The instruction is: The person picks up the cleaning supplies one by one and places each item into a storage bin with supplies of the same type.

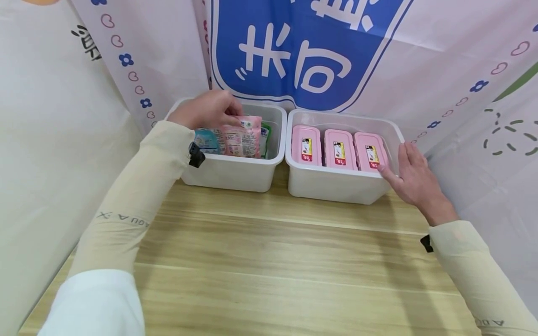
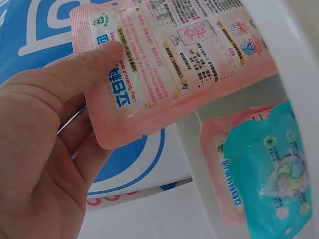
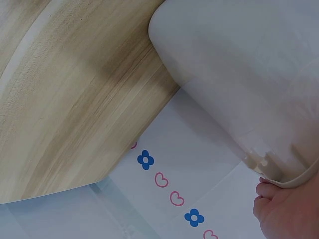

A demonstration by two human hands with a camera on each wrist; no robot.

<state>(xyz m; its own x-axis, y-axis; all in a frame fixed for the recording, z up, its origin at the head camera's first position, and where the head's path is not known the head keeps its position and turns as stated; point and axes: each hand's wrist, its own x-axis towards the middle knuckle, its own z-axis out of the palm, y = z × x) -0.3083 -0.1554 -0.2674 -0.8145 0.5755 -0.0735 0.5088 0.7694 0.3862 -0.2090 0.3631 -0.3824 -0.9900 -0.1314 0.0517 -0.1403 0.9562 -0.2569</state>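
My left hand [image 1: 210,108] pinches the top edge of a pink detergent pouch [image 1: 244,142], thumb over its printed face. The pouch stands upright in the left white bin [image 1: 231,175]; in the left wrist view it rises above the rim. A teal pouch [image 2: 276,174] with another pink pouch [image 2: 229,199] behind it sits beside it, and a green-edged pouch [image 1: 264,137] shows at its right. My right hand [image 1: 416,182] grips the right rim of the right white bin [image 1: 336,186]. Three pink lidded boxes [image 1: 338,149] stand side by side in this bin.
Both bins stand side by side at the back of a wood-grain table [image 1: 260,256]. A printed cloth [image 1: 159,42] with a blue panel hangs right behind them, and pale cloth walls flank the table left and right.
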